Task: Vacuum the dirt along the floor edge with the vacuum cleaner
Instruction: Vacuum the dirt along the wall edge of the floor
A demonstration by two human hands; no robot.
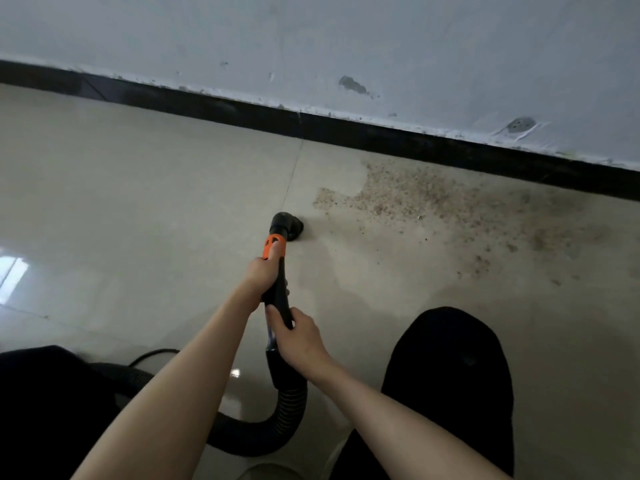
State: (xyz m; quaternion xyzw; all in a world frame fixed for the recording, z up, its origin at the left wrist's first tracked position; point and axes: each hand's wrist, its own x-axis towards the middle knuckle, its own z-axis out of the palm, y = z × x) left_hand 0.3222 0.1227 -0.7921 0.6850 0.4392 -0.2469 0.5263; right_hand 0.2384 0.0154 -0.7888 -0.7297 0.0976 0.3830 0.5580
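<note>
Two hands grasp our black plastic vacuum wand [281, 299]: left hand [261, 275] wrapped just below the orange collar [275, 244], right hand [298, 336] clamped lower, above the black ribbed hose [291, 407]. Round black nozzle [289, 226] at 12 o'clock from them, on glossy beige floor tile [138, 202]. Speckled brown dirt [426, 199] spreads at 2 o'clock, reaching the black skirting board [381, 136].

nozzle [287, 226] on floor [138, 202], dirt [433, 199] right, skirting [346, 133] behind
</note>
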